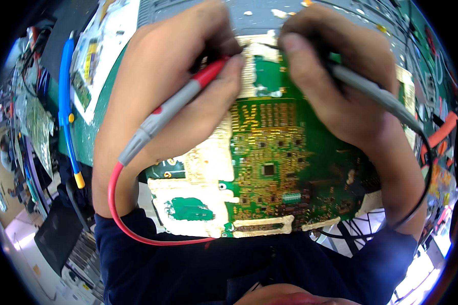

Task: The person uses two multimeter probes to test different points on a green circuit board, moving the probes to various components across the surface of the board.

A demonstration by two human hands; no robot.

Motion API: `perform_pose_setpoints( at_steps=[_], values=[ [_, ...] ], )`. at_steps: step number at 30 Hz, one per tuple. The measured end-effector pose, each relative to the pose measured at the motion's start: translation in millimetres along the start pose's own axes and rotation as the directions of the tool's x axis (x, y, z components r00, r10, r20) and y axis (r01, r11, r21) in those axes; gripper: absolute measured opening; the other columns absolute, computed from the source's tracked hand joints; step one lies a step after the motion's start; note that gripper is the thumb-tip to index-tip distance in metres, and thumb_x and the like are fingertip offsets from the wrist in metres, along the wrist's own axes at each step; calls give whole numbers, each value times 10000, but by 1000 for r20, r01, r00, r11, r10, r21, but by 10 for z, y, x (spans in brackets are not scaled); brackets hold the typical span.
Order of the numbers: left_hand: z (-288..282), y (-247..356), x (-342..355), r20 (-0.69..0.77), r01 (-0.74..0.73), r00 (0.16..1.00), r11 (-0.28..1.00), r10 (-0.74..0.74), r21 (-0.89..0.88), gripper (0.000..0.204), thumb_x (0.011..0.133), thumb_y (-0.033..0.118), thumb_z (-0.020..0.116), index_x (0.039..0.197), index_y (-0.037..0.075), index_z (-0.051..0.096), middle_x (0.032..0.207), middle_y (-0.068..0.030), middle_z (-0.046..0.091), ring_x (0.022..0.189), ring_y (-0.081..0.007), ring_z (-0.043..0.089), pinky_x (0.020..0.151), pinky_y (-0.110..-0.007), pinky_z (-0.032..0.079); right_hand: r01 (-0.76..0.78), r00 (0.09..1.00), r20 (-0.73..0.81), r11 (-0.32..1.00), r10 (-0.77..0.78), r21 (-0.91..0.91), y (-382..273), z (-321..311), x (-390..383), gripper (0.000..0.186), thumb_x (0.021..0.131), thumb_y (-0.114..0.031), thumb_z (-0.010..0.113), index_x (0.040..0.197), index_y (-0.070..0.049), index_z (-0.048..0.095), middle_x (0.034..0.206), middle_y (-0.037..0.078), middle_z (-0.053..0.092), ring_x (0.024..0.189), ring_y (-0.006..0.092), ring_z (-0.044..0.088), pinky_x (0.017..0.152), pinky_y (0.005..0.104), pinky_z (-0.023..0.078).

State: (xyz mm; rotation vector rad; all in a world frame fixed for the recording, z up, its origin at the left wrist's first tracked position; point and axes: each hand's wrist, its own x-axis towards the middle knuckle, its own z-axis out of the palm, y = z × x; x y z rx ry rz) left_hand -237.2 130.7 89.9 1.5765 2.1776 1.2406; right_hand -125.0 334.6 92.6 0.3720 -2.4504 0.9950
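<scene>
My left hand [168, 76] is closed around a red-and-grey test probe [173, 101], whose red cable loops down past my wrist. In my right hand [336, 76] is a black-and-grey test probe [376, 94] with a black cable. Both probes point at the far end of a green circuit board [269, 170], close to a pale patch there; whether the tips touch it I cannot tell. Cream-coloured coating covers much of the board's left side and edges. Small chips and gold pads fill its middle. My fingers hide parts of both probes.
A blue tool with a yellow tip [66, 101] lies to the left, beside a clear bag of parts [89, 66]. Pale scraps [279, 13] dot the grey surface beyond the board. An orange-red handle [442, 132] and loose cables sit at the right.
</scene>
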Motion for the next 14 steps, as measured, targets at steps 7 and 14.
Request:
perform_pose_setpoints(
  at_steps=[7,14],
  values=[
    [17,210,-40,-18,246,969,967,-246,69,91,943,1,600,880,1,534,715,-33,554,635,-92,512,604,-257,418,-7,999,40,1000,8,-31,9,67,-64,176,810,-163,709,868,-15,632,703,187,664,693,406,687,621,487,541],
    [-19,240,168,114,136,980,971,-161,197,195,1001,125,648,889,-1,549,745,-59,585,730,-128,557,682,-297,460,-105,993,34,976,114,-190,-48,130,-62,250,756,-201,725,890,1,662,752,218,697,735,450,702,685,508,565]
  ],
)
